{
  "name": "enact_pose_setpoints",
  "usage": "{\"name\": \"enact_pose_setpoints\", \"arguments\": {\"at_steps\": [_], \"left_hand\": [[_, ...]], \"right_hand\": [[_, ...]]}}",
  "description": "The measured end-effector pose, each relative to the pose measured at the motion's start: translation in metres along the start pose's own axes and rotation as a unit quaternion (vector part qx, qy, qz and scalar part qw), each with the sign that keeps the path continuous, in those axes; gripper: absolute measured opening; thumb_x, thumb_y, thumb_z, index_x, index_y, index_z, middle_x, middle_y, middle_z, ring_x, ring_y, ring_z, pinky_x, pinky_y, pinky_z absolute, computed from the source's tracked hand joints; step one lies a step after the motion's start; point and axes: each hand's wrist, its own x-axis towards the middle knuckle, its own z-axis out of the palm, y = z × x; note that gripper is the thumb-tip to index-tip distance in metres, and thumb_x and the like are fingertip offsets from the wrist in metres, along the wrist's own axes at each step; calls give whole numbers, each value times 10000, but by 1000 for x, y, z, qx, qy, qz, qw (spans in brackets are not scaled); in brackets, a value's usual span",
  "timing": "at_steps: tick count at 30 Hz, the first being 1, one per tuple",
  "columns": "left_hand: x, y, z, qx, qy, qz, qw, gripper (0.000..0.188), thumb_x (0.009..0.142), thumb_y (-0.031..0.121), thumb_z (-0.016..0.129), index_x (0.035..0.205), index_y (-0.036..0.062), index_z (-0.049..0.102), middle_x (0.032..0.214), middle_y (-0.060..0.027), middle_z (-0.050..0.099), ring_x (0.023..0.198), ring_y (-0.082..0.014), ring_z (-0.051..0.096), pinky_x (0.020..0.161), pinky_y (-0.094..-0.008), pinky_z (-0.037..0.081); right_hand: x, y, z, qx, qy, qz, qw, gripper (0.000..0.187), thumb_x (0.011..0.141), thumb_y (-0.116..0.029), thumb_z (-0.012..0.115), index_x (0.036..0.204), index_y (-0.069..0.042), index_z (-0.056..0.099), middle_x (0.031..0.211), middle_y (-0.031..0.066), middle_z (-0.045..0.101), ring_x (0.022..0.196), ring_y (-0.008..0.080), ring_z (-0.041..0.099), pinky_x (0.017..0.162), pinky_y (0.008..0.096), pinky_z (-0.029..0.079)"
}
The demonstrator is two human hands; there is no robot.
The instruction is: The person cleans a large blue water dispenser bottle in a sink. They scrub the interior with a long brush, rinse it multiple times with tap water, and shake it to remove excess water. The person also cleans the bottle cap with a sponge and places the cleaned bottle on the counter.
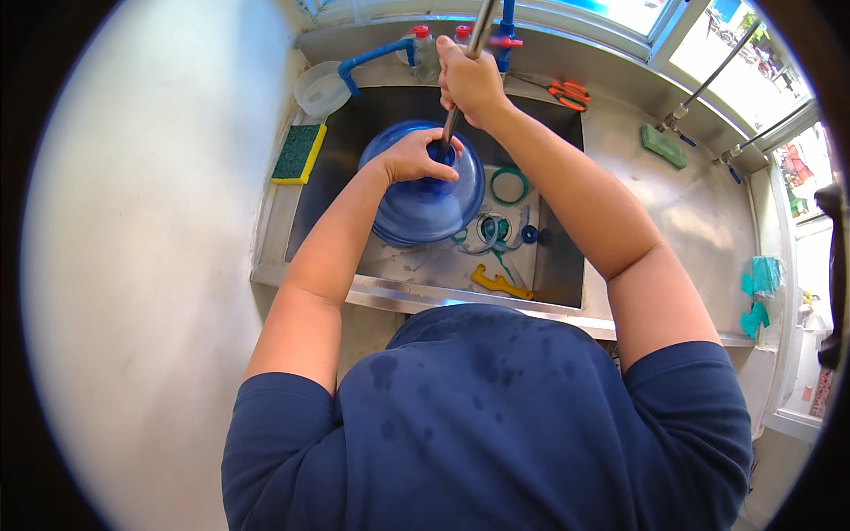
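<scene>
right hand [474, 87] clamped on metal rod [483, 26]; rod slants down below those fingers to bottle mouth. left hand [416, 157] curled round neck of blue bottle [425, 212], probably steadying it; sink [336, 142] beneath.

Ends Escaping View

The metal rod [482, 25] is running out at top centre; its lower end is disappearing at the blue jug [425, 212], which the left hand [418, 157] is partly covering. The right hand [472, 84] is hiding most of a red-capped bottle [462, 32]. The shirt [513, 407] is overrunning the lower edge.
</scene>
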Motion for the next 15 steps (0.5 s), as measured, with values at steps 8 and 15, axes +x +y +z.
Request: {"name": "enact_pose_setpoints", "arguments": {"at_steps": [8,15], "left_hand": [[13,-9,2,127,175,-17,976,467,684,291,846,1042,59,656,1058,-124,682,1007,-261,646,892,-336,492],[19,0,21,195,407,79,889,478,691,266,836,1082,60,653,1008,-125,676,985,-293,644,904,-362,495]], "right_hand": [[-2,11,-1,27,90,59,994,370,983,-357,560,706,-121,491,520,-26,390,391,97,376,377,283,305],[-1,6,-2,104,149,-133,974,460,979,-375,568,676,-30,567,571,-4,500,511,115,433,481,306,346]]}}
